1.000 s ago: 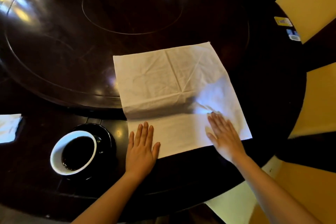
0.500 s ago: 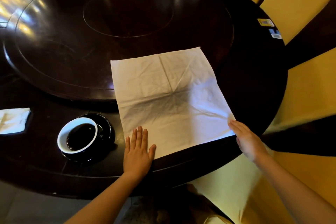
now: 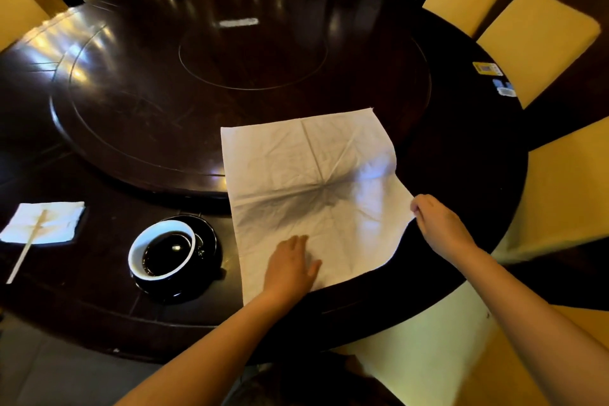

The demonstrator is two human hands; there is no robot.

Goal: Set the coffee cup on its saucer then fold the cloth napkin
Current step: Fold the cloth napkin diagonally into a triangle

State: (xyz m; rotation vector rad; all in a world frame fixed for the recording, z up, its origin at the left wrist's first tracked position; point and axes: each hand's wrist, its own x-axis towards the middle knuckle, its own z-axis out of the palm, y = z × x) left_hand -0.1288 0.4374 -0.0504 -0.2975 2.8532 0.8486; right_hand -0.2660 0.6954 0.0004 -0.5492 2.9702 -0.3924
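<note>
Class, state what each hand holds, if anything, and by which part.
The right hand pinches the white cloth napkin at its right edge. The left hand lies flat on it, gripping nothing.

A paper napkin [image 3: 44, 222] with a stick [image 3: 29, 243] lies near the tabletop's [image 3: 99, 300] left edge; stickers [image 3: 487, 68] at its right edge; yellow chairs [image 3: 537, 39] around.

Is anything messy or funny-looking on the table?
A little. The white cloth napkin is creased, and its right edge curls up where the right hand pinches it. Far left, a small paper napkin shows a brownish stain under a stick. The coffee cup sits upright, nothing spilled.
</note>
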